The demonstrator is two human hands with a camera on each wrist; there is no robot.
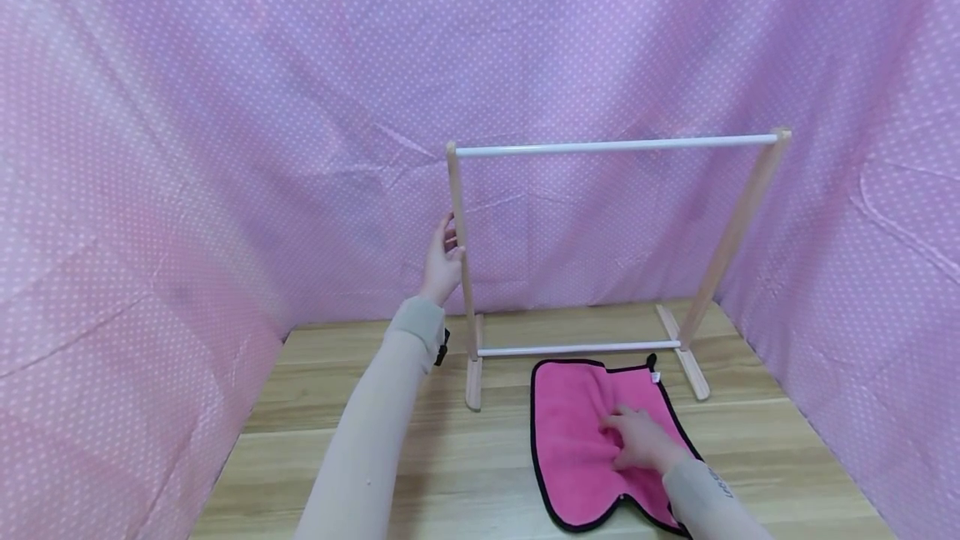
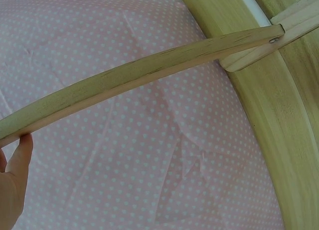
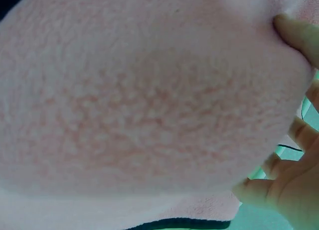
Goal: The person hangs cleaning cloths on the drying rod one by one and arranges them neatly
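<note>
From the head cam I see the left hand (image 1: 442, 261) up at approx 11 o'clock from the towel, thumb and fingers wrapped round the left upright of the wooden rack (image 1: 462, 257), about mid-height. Left wrist cam confirms: a fingertip (image 2: 20, 150) touches the underside of that post w/ pink dotted cloth (image 2: 149, 155) behind. Right hand (image 1: 637, 440) sits on the pink towel (image 1: 573, 440), fingers curled and bunching the fabric at its centre; right wrist cam shows fingers (image 3: 299, 33) pinching a raised fold of fleece. Towel lies flat on the wood table (image 1: 450, 457), black-edged, just in front of the rack's lower white bar (image 1: 577, 349), at 6 o'clock from it. Top white bar (image 1: 615, 145) is bare.
</note>
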